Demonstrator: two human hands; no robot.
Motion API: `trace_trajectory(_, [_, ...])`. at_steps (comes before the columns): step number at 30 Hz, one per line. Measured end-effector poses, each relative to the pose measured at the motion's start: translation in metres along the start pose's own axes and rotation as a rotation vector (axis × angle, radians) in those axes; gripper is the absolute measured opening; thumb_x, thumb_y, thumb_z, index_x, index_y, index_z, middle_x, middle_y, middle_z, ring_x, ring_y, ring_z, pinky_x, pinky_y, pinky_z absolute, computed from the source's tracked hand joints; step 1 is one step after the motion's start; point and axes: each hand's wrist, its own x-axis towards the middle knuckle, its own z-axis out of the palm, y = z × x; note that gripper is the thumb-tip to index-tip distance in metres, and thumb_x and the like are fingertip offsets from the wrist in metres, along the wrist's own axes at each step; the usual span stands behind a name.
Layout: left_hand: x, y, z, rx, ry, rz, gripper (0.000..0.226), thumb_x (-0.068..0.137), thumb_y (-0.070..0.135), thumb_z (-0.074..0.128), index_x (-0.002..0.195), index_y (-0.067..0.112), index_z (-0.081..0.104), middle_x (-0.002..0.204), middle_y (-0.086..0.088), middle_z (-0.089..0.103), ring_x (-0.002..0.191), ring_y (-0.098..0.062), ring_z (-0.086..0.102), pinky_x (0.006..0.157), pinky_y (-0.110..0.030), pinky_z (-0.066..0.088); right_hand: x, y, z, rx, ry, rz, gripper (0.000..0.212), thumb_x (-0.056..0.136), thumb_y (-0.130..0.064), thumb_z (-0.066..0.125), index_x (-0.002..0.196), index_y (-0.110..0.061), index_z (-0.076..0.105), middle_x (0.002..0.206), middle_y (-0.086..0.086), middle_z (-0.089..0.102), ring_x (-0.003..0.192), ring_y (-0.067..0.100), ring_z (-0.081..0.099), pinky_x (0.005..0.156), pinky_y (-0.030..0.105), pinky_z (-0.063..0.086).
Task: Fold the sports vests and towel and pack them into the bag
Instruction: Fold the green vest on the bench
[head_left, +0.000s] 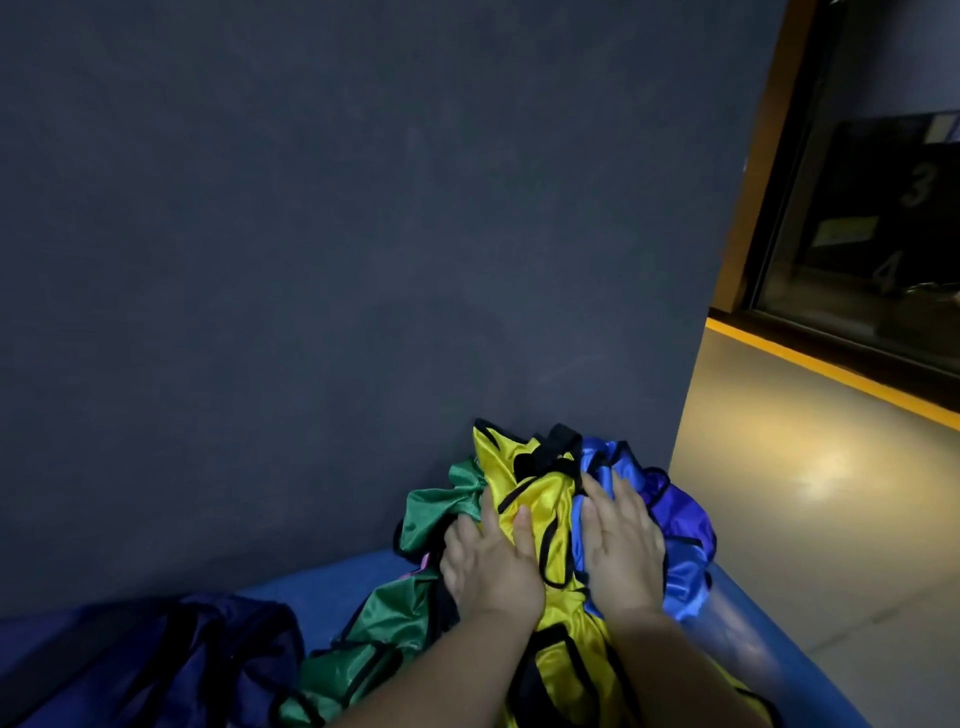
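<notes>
A crumpled pile of shiny sports vests with black trim lies on a blue bench (763, 660) against the dark wall. A yellow vest (545, 499) is in the middle, a green vest (395, 618) on the left, a blue vest (685, 525) on the right. My left hand (488, 561) rests flat on the pile where green meets yellow, fingers straight. My right hand (618, 540) lies flat where yellow meets blue. A dark navy bag (197, 660) with black straps sits slumped at the lower left. I see no towel.
A dark grey wall (337, 234) rises right behind the bench. To the right is a grey floor (810, 493) with a yellow line and a dark glass-fronted panel (883, 208) showing numbers. The bench edge drops off on the right.
</notes>
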Motion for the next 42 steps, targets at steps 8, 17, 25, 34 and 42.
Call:
trace_trajectory(8, [0.007, -0.005, -0.006, 0.021, -0.093, -0.005, 0.066, 0.098, 0.06, 0.011, 0.154, 0.03, -0.003, 0.16, -0.005, 0.008, 0.148, -0.024, 0.003, 0.118, -0.042, 0.009, 0.006, 0.003, 0.007, -0.07, 0.022, -0.032, 0.075, 0.084, -0.065, -0.003, 0.15, -0.041, 0.023, 0.157, -0.013, 0.027, 0.147, 0.01, 0.017, 0.116, 0.034, 0.01])
trace_trajectory(17, [-0.004, -0.017, -0.05, -0.201, -0.12, 0.01, 0.075, 0.092, 0.069, 0.03, 0.152, 0.041, -0.002, 0.156, -0.007, 0.031, 0.146, -0.031, 0.014, 0.117, -0.047, 0.022, 0.012, -0.02, -0.041, -0.089, -0.204, 0.017, 0.052, 0.1, -0.054, 0.025, 0.151, -0.041, 0.023, 0.158, -0.01, 0.025, 0.146, 0.012, 0.015, 0.114, 0.047, 0.016])
trace_trajectory(25, [-0.02, -0.047, -0.087, -0.001, -0.023, 0.036, 0.069, 0.095, 0.066, 0.024, 0.152, 0.028, 0.015, 0.149, -0.008, 0.036, 0.138, -0.03, 0.025, 0.112, -0.043, 0.025, -0.013, -0.062, -0.074, -0.115, -0.011, -0.116, 0.055, 0.097, -0.062, 0.018, 0.146, -0.042, 0.033, 0.154, -0.015, 0.032, 0.146, 0.011, 0.015, 0.114, 0.043, 0.011])
trace_trajectory(34, [-0.045, -0.13, -0.102, 0.336, -0.073, 0.107, 0.064, 0.097, 0.063, 0.022, 0.147, 0.023, 0.027, 0.149, -0.001, 0.035, 0.137, -0.024, 0.026, 0.112, -0.036, 0.022, -0.071, -0.107, -0.032, -0.071, 0.064, -0.543, 0.054, 0.096, -0.06, 0.023, 0.107, -0.036, 0.07, 0.114, -0.021, 0.066, 0.127, 0.011, 0.046, 0.115, 0.04, 0.009])
trace_trajectory(42, [-0.06, -0.169, -0.087, 0.553, -0.175, 0.293, 0.067, 0.096, 0.063, 0.022, 0.147, 0.02, 0.027, 0.15, 0.0, 0.034, 0.141, -0.022, 0.02, 0.12, -0.042, -0.001, -0.103, -0.111, -0.004, -0.219, -0.307, -0.57, 0.098, 0.08, -0.074, -0.019, 0.123, -0.037, 0.062, 0.123, -0.025, 0.06, 0.134, 0.001, 0.035, 0.115, 0.029, -0.006])
